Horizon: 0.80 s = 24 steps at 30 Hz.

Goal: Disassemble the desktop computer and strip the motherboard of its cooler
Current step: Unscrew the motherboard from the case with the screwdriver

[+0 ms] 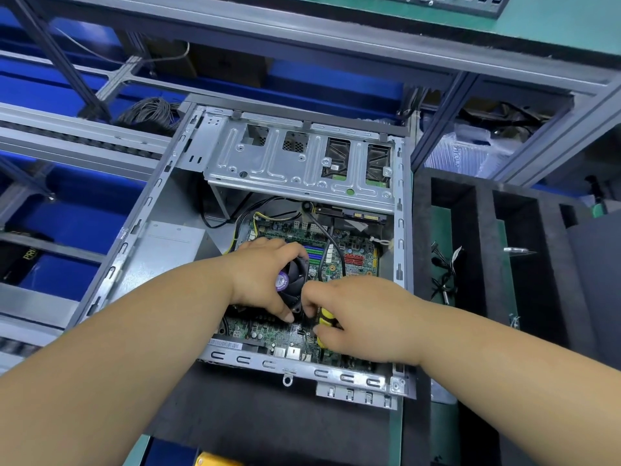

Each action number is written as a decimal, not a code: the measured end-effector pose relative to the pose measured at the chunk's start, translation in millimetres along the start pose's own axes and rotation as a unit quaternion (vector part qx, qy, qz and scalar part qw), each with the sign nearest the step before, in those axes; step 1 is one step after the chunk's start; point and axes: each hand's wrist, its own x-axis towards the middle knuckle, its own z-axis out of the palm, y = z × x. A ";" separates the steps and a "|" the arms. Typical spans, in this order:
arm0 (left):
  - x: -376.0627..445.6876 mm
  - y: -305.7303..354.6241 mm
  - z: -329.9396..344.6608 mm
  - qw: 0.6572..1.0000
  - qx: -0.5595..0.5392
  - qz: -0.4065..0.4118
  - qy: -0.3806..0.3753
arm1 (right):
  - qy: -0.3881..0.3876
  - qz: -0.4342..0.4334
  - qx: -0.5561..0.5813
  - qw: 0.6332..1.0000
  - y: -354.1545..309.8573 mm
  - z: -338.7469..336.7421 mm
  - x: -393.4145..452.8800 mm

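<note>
An open grey desktop case (400, 230) lies flat with its green motherboard (356, 260) exposed. A black cooler fan (295, 274) with a purple hub sticker sits on the board. My left hand (262, 274) grips the cooler from the left, fingers curled over its top and thumb at its near edge. My right hand (356, 314) grips a yellow-and-black screwdriver (324, 319) just right of the cooler, its tip down at the board near the cooler's near right corner. The tip itself is hidden.
A silver drive cage (295, 163) spans the far half of the case. Black and yellow cables (331, 240) run across the board. Black foam dividers (484, 250) stand to the right, with loose cables (443, 274) between. Blue racks sit left.
</note>
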 end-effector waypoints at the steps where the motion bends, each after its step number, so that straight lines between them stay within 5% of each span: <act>1: 0.1 0.0 -0.1 1.000 0.000 0.000 0.000 | -0.004 -0.004 0.012 1.000 0.3 -1.2 -0.8; 24: -3.5 2.2 -0.1 1.000 0.008 -0.001 0.002 | 0.004 0.023 -0.016 1.000 -0.4 -0.7 -0.7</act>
